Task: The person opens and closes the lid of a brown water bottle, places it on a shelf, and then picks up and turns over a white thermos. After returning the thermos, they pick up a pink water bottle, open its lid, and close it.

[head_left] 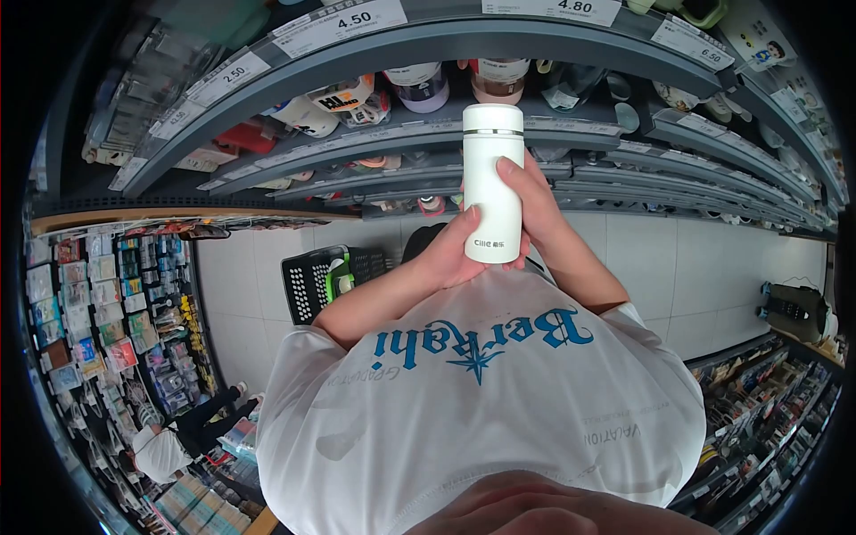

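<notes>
A white insulated bottle [490,194] stands upright in front of my chest, its lid on with a thin silver ring below it. Dark lettering runs near its base. My left hand [450,254] grips the lower part, thumb on the front. Higher up on the other side, my right hand [535,201] is wrapped around it with the thumb laid across the front. The fingers behind the bottle are mostly hidden.
Ahead are grey shelves [446,45] with price tags and several cups and bottles. A black basket [305,290] with a green handle is on the tiled floor at left. Another person [163,453] is beside the hanging goods at lower left. A dark bag-like object [792,308] lies at right.
</notes>
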`<state>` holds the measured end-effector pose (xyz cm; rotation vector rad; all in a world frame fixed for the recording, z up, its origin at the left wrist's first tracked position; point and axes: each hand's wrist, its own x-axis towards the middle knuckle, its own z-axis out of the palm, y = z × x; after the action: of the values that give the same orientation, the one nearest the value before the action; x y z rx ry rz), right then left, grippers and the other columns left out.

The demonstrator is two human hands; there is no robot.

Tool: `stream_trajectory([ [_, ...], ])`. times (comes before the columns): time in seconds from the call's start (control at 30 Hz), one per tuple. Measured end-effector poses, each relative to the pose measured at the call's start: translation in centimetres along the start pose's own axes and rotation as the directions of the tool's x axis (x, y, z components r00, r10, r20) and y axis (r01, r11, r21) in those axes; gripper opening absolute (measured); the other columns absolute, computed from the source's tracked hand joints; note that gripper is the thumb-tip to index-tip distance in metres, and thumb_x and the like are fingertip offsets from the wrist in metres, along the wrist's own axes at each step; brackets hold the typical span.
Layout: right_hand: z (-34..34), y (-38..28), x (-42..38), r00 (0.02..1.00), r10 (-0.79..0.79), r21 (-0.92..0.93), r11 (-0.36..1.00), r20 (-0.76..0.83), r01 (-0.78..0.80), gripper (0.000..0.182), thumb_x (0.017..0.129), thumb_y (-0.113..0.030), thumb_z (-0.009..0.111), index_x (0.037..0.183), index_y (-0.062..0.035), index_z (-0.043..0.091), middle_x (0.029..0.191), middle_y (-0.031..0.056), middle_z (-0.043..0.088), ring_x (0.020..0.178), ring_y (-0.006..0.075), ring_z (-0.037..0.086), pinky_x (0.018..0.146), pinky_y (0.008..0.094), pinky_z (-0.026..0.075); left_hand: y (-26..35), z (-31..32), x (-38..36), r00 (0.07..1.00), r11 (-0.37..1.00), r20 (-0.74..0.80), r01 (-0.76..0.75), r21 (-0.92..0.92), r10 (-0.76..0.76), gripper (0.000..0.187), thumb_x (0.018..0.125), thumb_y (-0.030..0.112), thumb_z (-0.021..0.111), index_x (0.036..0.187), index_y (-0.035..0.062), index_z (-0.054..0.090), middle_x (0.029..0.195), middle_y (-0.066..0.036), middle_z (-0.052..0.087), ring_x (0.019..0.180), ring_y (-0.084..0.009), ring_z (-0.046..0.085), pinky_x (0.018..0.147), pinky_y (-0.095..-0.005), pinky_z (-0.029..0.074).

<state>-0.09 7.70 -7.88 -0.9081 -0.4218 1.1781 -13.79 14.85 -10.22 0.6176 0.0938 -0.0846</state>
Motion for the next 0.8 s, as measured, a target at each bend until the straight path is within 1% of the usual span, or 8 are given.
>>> stream_trajectory([
  [0.07,0.4,0.3,0.2,0.998,-0.049,-0.049,0.998,0.026,0.05,0.045,0.096,-0.035,0.051,0.125,-0.0015,0.042,0.096,0.0176,0.064,0.08,0.025,0.068,0.067,0.0335,0.057,0.0,-0.4,-0.4,1.0,1.0,0.006,0.008,-0.01,-0.008,0.081,0.087,0.073,0.047,0.131,0.0046,0.046,0.107,-0.019,0.06,0.095,-0.0286,0.061,0.081,-0.0371,0.051],
  [0.33,2.4,1.5,1.1,1.0,-0.018,-0.091,0.996,-0.003,0.018,0.046,0.096,-0.035,0.05,0.126,-0.0026,0.039,0.096,0.0186,0.063,0.08,0.0261,0.068,0.067,0.0343,0.058,1.2,-0.7,-2.2,1.0,0.998,-0.03,-0.006,-0.06,0.004,0.081,0.086,0.072,0.048,0.131,0.005,0.046,0.106,-0.019,0.06,0.095,-0.0285,0.061,0.081,-0.0374,0.051],
  [0.43,3.9,1.9,1.6,1.0,-0.001,-0.09,0.996,0.001,0.001,0.046,0.096,-0.035,0.049,0.127,-0.0028,0.039,0.096,0.0188,0.063,0.08,0.0263,0.068,0.067,0.0345,0.058,2.0,-1.3,-3.4,0.999,0.997,-0.018,-0.049,-0.055,0.048,0.08,0.087,0.072,0.047,0.131,0.0054,0.046,0.106,-0.019,0.06,0.095,-0.0283,0.061,0.082,-0.0373,0.051],
  [0.5,5.1,1.7,2.1,1.0,0.007,-0.101,0.995,0.008,-0.006,0.047,0.096,-0.036,0.049,0.128,-0.0028,0.038,0.096,0.0188,0.063,0.081,0.0263,0.068,0.066,0.0346,0.058,2.9,-1.6,-4.2,1.0,0.998,-0.015,-0.019,-0.057,0.018,0.079,0.088,0.072,0.044,0.131,0.0056,0.046,0.106,-0.018,0.061,0.095,-0.0279,0.061,0.082,-0.0374,0.05],
  [0.57,6.2,1.8,2.2,0.997,0.043,-0.035,0.999,0.065,-0.04,0.051,0.095,-0.032,0.054,0.133,-0.0019,0.037,0.102,0.0145,0.061,0.084,0.0204,0.065,0.07,0.0312,0.055,3.5,-1.4,-5.2,0.999,0.999,-0.031,-0.045,-0.023,0.044,0.079,0.088,0.072,0.043,0.131,0.0055,0.046,0.106,-0.017,0.061,0.095,-0.0276,0.061,0.082,-0.0373,0.05],
  [0.7,7.6,3.8,3.4,0.996,0.049,-0.039,0.998,0.073,-0.046,0.051,0.095,-0.031,0.054,0.133,-0.0022,0.037,0.102,0.0144,0.062,0.083,0.0198,0.065,0.07,0.0311,0.055,4.3,-2.3,-7.1,0.995,0.997,-0.053,-0.08,-0.007,0.08,0.077,0.089,0.071,0.042,0.129,0.0055,0.047,0.106,-0.017,0.061,0.094,-0.027,0.061,0.08,-0.0368,0.05],
  [0.77,8.4,4.3,4.2,0.996,0.039,-0.131,0.991,0.077,-0.029,0.049,0.095,-0.039,0.05,0.125,-0.0014,0.04,0.096,0.0185,0.063,0.08,0.0253,0.067,0.066,0.0338,0.058,4.6,-3.0,-8.1,0.995,0.997,-0.058,-0.083,-0.006,0.083,0.077,0.089,0.071,0.042,0.129,0.0054,0.047,0.106,-0.017,0.061,0.094,-0.0269,0.062,0.08,-0.0367,0.05],
  [0.8,9.1,4.6,4.4,0.996,0.035,-0.133,0.991,0.083,-0.023,0.049,0.095,-0.039,0.05,0.125,-0.0014,0.04,0.096,0.0185,0.063,0.08,0.0253,0.067,0.066,0.0338,0.058,4.8,-3.3,-8.6,0.995,0.997,-0.06,-0.08,-0.012,0.08,0.077,0.089,0.072,0.042,0.129,0.0054,0.047,0.105,-0.017,0.061,0.093,-0.0269,0.062,0.079,-0.0366,0.05],
])
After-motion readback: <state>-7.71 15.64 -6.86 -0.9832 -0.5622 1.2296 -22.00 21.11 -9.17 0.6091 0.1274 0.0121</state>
